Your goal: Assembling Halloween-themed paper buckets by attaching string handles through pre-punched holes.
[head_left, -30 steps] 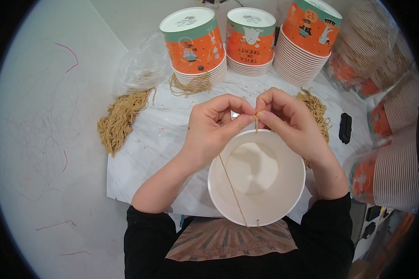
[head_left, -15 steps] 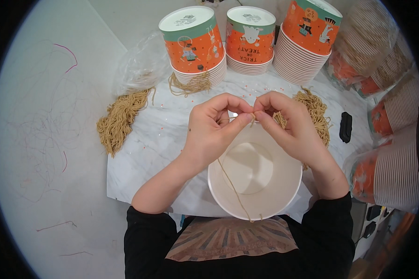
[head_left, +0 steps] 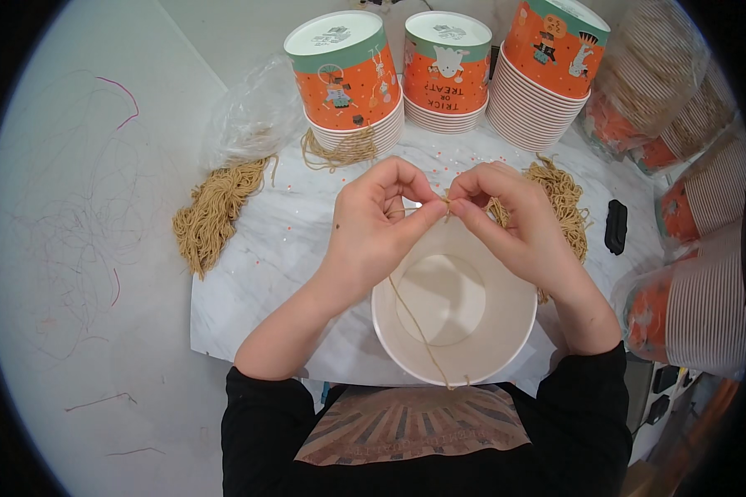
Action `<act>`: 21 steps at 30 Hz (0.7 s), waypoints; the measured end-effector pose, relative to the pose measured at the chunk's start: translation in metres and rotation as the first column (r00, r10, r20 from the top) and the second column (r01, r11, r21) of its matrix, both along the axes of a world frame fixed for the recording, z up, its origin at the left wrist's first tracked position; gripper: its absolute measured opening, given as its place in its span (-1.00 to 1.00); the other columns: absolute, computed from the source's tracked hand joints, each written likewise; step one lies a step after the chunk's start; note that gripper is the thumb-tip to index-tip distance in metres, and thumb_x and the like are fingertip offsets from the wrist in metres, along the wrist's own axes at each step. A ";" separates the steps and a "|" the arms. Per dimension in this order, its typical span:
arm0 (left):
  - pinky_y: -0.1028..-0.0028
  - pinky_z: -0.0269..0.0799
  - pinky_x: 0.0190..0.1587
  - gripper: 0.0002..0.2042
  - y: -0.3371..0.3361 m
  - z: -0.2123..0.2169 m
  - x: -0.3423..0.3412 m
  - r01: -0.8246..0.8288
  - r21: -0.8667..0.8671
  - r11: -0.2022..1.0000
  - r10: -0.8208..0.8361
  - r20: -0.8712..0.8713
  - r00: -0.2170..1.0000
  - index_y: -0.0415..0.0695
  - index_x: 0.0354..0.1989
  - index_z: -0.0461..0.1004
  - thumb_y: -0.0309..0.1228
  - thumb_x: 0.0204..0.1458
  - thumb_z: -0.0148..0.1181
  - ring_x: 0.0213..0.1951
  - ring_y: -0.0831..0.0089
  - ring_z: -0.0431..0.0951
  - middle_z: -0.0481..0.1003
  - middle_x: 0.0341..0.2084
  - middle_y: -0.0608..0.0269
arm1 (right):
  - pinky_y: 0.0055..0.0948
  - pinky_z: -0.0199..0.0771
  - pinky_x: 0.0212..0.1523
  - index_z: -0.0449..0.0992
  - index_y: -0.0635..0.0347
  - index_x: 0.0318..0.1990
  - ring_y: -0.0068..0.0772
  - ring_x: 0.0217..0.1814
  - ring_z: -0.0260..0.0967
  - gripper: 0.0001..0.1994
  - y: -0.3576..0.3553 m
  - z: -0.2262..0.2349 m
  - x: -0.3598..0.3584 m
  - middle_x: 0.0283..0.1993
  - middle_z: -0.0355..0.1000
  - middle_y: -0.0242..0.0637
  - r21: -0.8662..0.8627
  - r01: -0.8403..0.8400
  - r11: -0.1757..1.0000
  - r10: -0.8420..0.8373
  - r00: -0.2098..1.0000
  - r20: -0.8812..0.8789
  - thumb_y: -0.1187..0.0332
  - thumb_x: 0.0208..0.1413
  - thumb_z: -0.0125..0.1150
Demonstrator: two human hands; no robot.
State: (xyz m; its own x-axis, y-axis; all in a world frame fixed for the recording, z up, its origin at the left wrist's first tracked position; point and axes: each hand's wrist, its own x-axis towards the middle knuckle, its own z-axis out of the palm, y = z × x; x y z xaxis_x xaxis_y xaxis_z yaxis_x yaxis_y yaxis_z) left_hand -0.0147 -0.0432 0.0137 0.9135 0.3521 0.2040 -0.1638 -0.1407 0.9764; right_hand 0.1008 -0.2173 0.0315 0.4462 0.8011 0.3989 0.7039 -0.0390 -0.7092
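- my left hand (head_left: 383, 222) and my right hand (head_left: 506, 217) are brought close together above the far rim of the white paper bucket (head_left: 454, 311), fingertips almost meeting.
- both hands are pinched shut on a thin tan string (head_left: 414, 319); thumb and forefinger of each hand squeeze it at the spot where the hands meet.
- from the pinch the string runs down across the inside of the bucket and reaches its near rim, where its end pokes just over the edge.
- the bucket stands upright and open on the marble-patterned sheet (head_left: 265, 273), right in front of my body, between my forearms.
- i cannot tell whether the string passes through the bucket wall at either end.
- a loose bundle of tan strings (head_left: 215, 211) lies on the left edge of the sheet, well apart from my hands.
- another heap of tan strings (head_left: 565, 203) lies just behind my right hand, partly hidden by it.
- a small coil of string (head_left: 340, 151) rests against the foot of the left stack of orange buckets (head_left: 348, 83).
- a crumpled clear plastic bag (head_left: 253, 116) sits just left of that stack.
- two more orange bucket stacks (head_left: 448, 70) stand at the far edge, and further nested stacks lie on their sides at my right.
- a small black object (head_left: 616, 226) lies on the sheet to the right of the heap.
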 end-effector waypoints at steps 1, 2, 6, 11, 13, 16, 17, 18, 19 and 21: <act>0.75 -0.02 -0.54 -0.81 0.001 0.000 -0.001 0.020 0.003 1.000 -0.020 -0.025 1.000 -0.17 -0.31 0.45 -0.61 0.06 0.39 -0.57 0.90 0.11 0.46 -0.44 0.51 | -0.44 0.43 -0.21 0.52 0.29 -0.20 -0.31 -0.26 0.48 -0.88 0.002 -0.002 0.001 -0.30 0.51 -0.20 0.001 -0.003 1.000 0.003 1.000 -0.001 0.43 0.19 0.25; 0.75 -0.02 -0.54 -0.81 0.002 0.001 -0.001 0.022 0.002 1.000 -0.022 -0.024 0.999 -0.17 -0.31 0.45 -0.61 0.06 0.39 -0.57 0.90 0.11 0.46 -0.44 0.51 | -0.47 0.41 -0.19 0.51 0.28 -0.20 -0.37 -0.26 0.46 -0.88 0.002 -0.003 0.001 -0.30 0.50 -0.24 -0.004 -0.019 1.000 0.018 0.998 -0.056 0.42 0.21 0.23; 0.73 -0.06 -0.54 -0.83 0.002 0.000 -0.001 0.069 -0.002 0.998 -0.069 -0.072 0.995 -0.15 -0.32 0.45 -0.60 0.05 0.36 -0.57 0.91 0.09 0.42 -0.47 0.57 | -0.55 0.36 -0.20 0.49 0.28 -0.21 -0.60 -0.25 0.39 -0.90 0.003 -0.007 0.003 -0.31 0.47 -0.41 0.004 -0.101 0.995 0.093 0.901 -0.423 0.42 0.24 0.17; 0.71 -0.05 -0.54 -0.86 0.003 0.001 -0.002 0.083 -0.001 0.997 -0.083 -0.082 0.993 -0.15 -0.33 0.47 -0.60 0.05 0.35 -0.58 0.90 0.08 0.42 -0.47 0.58 | -0.64 0.34 -0.22 0.50 0.26 -0.22 -0.76 -0.25 0.34 -0.90 0.004 -0.003 0.007 -0.32 0.45 -0.50 -0.018 -0.156 0.988 0.102 0.724 -0.683 0.42 0.26 0.14; 0.70 -0.04 -0.53 -0.90 0.003 0.007 -0.004 0.076 0.081 0.994 -0.058 -0.209 0.976 -0.16 -0.35 0.54 -0.59 0.01 0.35 -0.59 0.88 0.06 0.45 -0.44 0.57 | -0.66 0.34 -0.23 0.51 0.25 -0.22 -0.78 -0.25 0.34 -0.90 0.003 -0.005 0.009 -0.32 0.45 -0.51 -0.015 -0.157 0.988 0.099 0.691 -0.716 0.41 0.25 0.14; 0.69 0.00 -0.52 -0.92 0.003 0.011 -0.006 0.066 0.253 0.965 -0.034 -0.128 0.991 -0.16 -0.37 0.61 -0.58 -0.04 0.35 -0.59 0.85 0.06 0.51 -0.36 0.52 | -0.65 0.35 -0.22 0.52 0.24 -0.22 -0.78 -0.25 0.34 -0.90 0.003 -0.007 0.011 -0.33 0.46 -0.50 -0.010 -0.156 0.988 0.104 0.703 -0.704 0.40 0.25 0.15; 0.69 0.00 -0.52 -0.92 0.004 0.011 -0.006 0.065 0.253 0.965 -0.033 -0.128 0.991 -0.16 -0.37 0.61 -0.58 -0.04 0.35 -0.59 0.85 0.06 0.51 -0.36 0.52 | -0.64 0.35 -0.21 0.52 0.25 -0.22 -0.78 -0.24 0.35 -0.89 0.003 -0.007 0.010 -0.33 0.46 -0.51 -0.008 -0.141 0.990 0.097 0.722 -0.685 0.40 0.25 0.15; 0.69 0.01 -0.52 -0.91 0.005 0.010 -0.007 0.072 0.276 0.958 -0.040 -0.120 0.992 -0.17 -0.36 0.63 -0.58 -0.06 0.35 -0.59 0.84 0.07 0.53 -0.31 0.48 | -0.64 0.36 -0.20 0.52 0.26 -0.23 -0.78 -0.24 0.35 -0.89 0.004 -0.007 0.009 -0.33 0.46 -0.51 -0.006 -0.126 0.992 0.090 0.740 -0.667 0.40 0.25 0.16; 0.68 0.03 -0.52 -0.90 0.005 0.010 -0.007 0.078 0.299 0.951 -0.047 -0.111 0.993 -0.17 -0.35 0.65 -0.58 -0.08 0.35 -0.59 0.82 0.07 0.55 -0.27 0.45 | -0.64 0.36 -0.20 0.52 0.26 -0.23 -0.78 -0.24 0.35 -0.89 0.004 -0.006 0.008 -0.33 0.46 -0.51 -0.006 -0.125 0.992 0.089 0.740 -0.667 0.40 0.25 0.16; 0.68 0.04 -0.51 -0.91 0.006 0.010 -0.007 0.088 0.279 0.956 -0.053 -0.129 0.990 -0.18 -0.34 0.65 -0.56 -0.05 0.37 -0.59 0.82 0.08 0.56 -0.25 0.43 | -0.57 0.40 -0.18 0.53 0.29 -0.24 -0.69 -0.23 0.40 -0.89 0.005 -0.006 0.005 -0.35 0.48 -0.46 -0.002 -0.090 0.996 0.073 0.817 -0.572 0.41 0.22 0.19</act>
State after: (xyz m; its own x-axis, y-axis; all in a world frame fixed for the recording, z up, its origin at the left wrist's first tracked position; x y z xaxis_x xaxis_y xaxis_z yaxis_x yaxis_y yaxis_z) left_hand -0.0216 -0.0368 0.0233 0.9575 0.2296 0.1747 -0.0689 -0.4063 0.9112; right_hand 0.1056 -0.2124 0.0257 0.5194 0.8516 0.0702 0.1751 -0.0257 -0.9842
